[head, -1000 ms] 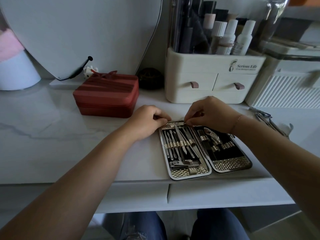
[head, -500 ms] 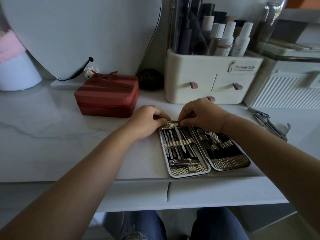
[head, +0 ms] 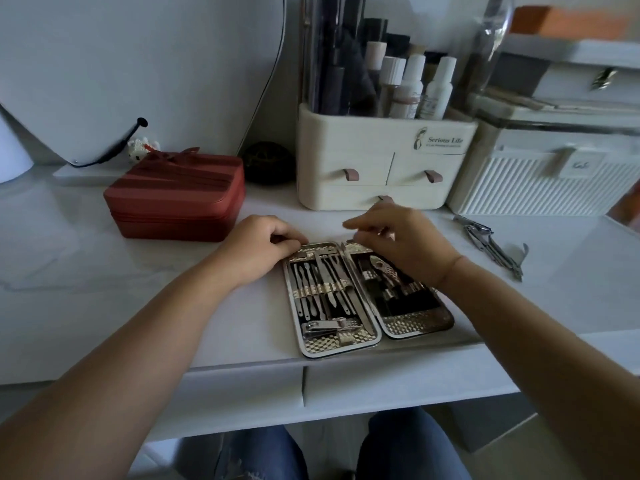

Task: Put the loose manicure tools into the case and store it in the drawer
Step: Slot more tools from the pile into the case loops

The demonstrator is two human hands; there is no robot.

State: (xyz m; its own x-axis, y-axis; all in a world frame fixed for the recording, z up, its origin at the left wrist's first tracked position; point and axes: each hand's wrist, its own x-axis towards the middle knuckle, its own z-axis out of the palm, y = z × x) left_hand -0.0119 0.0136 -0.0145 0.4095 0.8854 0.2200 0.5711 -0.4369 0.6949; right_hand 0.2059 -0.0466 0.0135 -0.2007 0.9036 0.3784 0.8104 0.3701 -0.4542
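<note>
Right hand [head: 405, 244] lifted off case [head: 419, 323], fingers loose, empty; left hand [head: 263, 247] grips case corner. Clippers [head: 485, 240] right of case still out.

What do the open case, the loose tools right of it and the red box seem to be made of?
The open case: glossy gold embossed check lining, likely faux leather or foil; pale rim.
The loose tools: bare metal, probably steel, from grey glints.
The red box: matte striped cover with a seam, faux leather or fabric; unclear which.
</note>
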